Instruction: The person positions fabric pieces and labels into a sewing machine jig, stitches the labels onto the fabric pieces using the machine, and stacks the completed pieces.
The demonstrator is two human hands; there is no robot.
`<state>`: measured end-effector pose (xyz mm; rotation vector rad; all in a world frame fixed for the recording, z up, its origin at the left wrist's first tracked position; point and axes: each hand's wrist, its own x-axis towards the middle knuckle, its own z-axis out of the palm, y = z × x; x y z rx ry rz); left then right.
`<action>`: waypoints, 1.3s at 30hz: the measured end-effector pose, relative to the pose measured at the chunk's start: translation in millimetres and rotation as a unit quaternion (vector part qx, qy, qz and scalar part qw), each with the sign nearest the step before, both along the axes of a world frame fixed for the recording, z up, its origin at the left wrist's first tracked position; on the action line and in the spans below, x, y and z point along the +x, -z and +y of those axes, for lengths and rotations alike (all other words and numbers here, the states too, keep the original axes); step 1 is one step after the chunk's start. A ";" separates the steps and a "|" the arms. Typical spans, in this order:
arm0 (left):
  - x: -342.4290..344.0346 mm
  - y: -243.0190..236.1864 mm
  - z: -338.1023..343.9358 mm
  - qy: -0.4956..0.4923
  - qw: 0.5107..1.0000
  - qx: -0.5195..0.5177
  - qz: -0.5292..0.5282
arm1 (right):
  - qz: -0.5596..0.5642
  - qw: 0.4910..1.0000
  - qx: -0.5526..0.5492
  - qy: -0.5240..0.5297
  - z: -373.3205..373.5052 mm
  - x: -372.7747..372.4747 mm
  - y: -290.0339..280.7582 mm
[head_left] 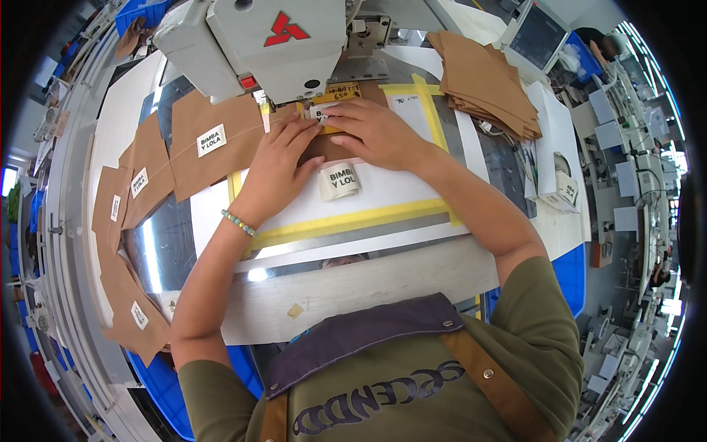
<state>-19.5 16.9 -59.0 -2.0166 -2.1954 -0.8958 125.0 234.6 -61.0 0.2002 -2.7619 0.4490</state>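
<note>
Both my hands lie under the head of a white sewing machine [276,44], at a brown flat piece [335,152]. My left hand [283,166] rests with fingers stretched over the piece's left part. From the right, my right hand [383,136] reaches in, its outstretched fingers pressing beside a small white printed label [318,113] on the piece. The fingers partly cover that label. A yellow guide plate [340,91] sits just behind it. Right below my hands, a small stack of white labels [339,181], curled at the edges, lies on the white sheet.
Brown pieces with white labels [210,140] trail leftward and down over the table edge. A stack of brown pieces [486,85] lies at the back right, near a screen [538,38]. A white box [556,158] stands right. Yellow tape [346,221] borders the white sheet.
</note>
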 end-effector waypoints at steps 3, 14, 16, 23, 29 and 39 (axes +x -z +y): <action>-0.1 -6.2 -7.2 -0.003 1.000 -0.008 -0.014 | -0.001 0.998 -0.057 -0.016 6.6 1.0 4.7; -8.1 -22.7 -32.9 -0.027 0.999 -0.031 -0.002 | -0.040 0.997 -0.054 -0.024 10.3 -7.3 1.5; -9.5 -22.4 -34.6 -0.021 0.999 -0.035 -0.001 | -0.051 0.997 -0.052 -0.014 9.5 -5.9 0.2; -14.3 -21.7 -35.9 -0.016 0.999 -0.040 -0.017 | -0.030 0.998 -0.040 -0.023 7.0 -4.8 -2.2; -17.0 -22.9 -37.3 -0.026 0.999 -0.041 -0.008 | -0.033 0.997 -0.063 -0.034 9.7 -9.7 -3.5; -18.0 -30.4 -36.3 -0.024 0.998 -0.055 -0.004 | -0.044 0.998 -0.033 -0.014 18.1 -25.9 1.7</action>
